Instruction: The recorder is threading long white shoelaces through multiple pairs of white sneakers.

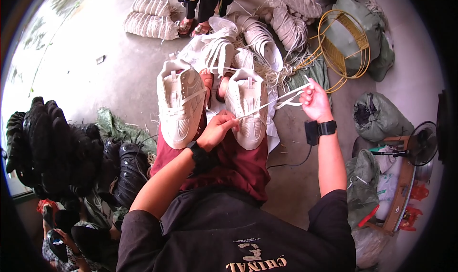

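Two white sneakers rest on my thighs, toes toward me: the left sneaker (175, 124) and the right sneaker (252, 130). A white shoelace (281, 97) runs taut from the right sneaker's eyelets up to my right hand (316, 100), whose fingers are closed on it well to the shoe's right. A loose loop of lace droops below those fingers. My left hand (221, 128) pinches the lace low at the right sneaker's inner side, its fingertips partly hidden. Another lace strand crosses the left sneaker's tongue.
White sneakers (260, 41) and lace-tied bundles (151, 19) lie ahead on the floor, near a standing person's legs (205, 7). A yellow round frame (344, 43) leans on green sacks (377, 33). Black shoes (52, 148) are piled left, another person below them. A fan (422, 143) stands right.
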### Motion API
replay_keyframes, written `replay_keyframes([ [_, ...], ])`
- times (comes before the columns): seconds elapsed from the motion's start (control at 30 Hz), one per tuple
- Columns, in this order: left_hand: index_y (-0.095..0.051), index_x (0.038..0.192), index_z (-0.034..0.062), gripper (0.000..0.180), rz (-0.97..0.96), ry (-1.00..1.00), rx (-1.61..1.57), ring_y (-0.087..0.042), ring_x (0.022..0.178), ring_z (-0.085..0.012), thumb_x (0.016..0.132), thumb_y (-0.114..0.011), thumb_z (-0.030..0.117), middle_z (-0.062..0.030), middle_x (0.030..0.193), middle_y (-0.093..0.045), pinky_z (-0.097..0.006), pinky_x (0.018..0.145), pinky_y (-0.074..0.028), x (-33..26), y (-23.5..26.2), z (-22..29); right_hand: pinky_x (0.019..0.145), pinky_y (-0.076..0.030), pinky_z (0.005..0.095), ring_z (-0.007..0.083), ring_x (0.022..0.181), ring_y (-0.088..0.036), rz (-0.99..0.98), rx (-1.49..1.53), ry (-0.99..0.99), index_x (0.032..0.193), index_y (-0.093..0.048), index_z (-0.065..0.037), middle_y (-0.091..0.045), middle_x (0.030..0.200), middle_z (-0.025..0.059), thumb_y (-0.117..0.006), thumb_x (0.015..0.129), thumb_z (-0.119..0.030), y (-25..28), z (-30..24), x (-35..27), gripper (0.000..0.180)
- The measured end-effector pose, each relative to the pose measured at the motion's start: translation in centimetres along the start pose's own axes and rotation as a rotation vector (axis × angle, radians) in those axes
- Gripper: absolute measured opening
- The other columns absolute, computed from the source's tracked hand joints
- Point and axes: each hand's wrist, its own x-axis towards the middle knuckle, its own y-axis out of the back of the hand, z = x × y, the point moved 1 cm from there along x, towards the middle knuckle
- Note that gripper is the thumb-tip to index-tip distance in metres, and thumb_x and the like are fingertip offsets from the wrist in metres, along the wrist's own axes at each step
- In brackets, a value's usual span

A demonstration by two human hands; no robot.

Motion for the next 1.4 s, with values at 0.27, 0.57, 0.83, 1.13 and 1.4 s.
replay_keyframes([
  [0.27, -0.068, 0.102, 0.0039, 0.019, 0.01, 0.058, 0.032, -0.05, 0.096, -0.0119, 0.092, -0.065, 0.019, -0.0018, 0.096, -0.055, -0.028, 0.088, -0.04, -0.5, -0.4, 1.7, 0.048, -0.035, 0.0254, 0.0111, 0.051, -0.042, 0.042, 0.054, 0.039, 0.07, -0.052, -0.015, -0.048, 0.063, -0.0023, -0.056, 0.097, -0.027, 1.2, -0.5, 0.0, 0.03],
  [0.57, -0.045, 0.115, 0.0069, 0.05, 0.081, -0.064, 0.169, -0.047, 0.097, -0.0137, 0.079, -0.079, 0.013, -0.0032, 0.1, -0.048, -0.029, 0.089, -0.041, -0.7, -1.1, 1.0, 0.052, -0.037, 0.0266, 0.0121, 0.054, -0.045, -0.039, 0.109, 0.095, 0.07, -0.053, -0.013, -0.051, 0.065, -0.0012, -0.053, 0.098, -0.024, 1.7, -4.0, -0.1, 0.03],
  [0.83, -0.043, 0.118, 0.0058, 0.058, 0.099, -0.115, 0.238, -0.048, 0.102, -0.0193, 0.076, -0.081, 0.017, -0.0068, 0.105, -0.047, -0.033, 0.096, -0.04, -0.6, -1.9, 0.9, 0.064, -0.044, 0.0282, 0.0138, 0.071, -0.054, -0.136, 0.202, 0.255, 0.082, -0.055, -0.01, -0.063, 0.096, 0.0085, -0.041, 0.104, -0.027, 2.6, -4.6, -0.2, 0.031],
  [1.13, -0.017, 0.153, 0.0161, 0.106, 0.221, -0.268, 0.653, -0.007, 0.146, -0.0412, 0.072, -0.083, 0.026, -0.025, 0.157, -0.001, -0.048, 0.117, -0.017, 1.3, -2.9, 2.4, 0.065, -0.047, 0.0249, 0.0115, 0.077, -0.057, -0.343, 0.314, 0.121, 0.109, -0.059, -0.005, -0.044, 0.143, 0.017, -0.047, 0.1, -0.011, -2.5, -4.3, -0.7, 0.016],
  [1.4, -0.018, 0.153, 0.0179, 0.104, 0.15, -0.235, 0.587, 0.002, 0.148, -0.0385, 0.072, -0.082, 0.023, -0.0234, 0.158, 0.007, -0.047, 0.118, -0.014, 1.8, -3.1, 1.8, 0.05, -0.031, 0.0241, 0.0087, 0.047, -0.034, -0.134, 0.152, 0.159, 0.086, -0.05, -0.01, -0.045, 0.068, -0.0009, -0.04, 0.1, -0.013, -1.7, -6.8, 3.9, 0.017],
])
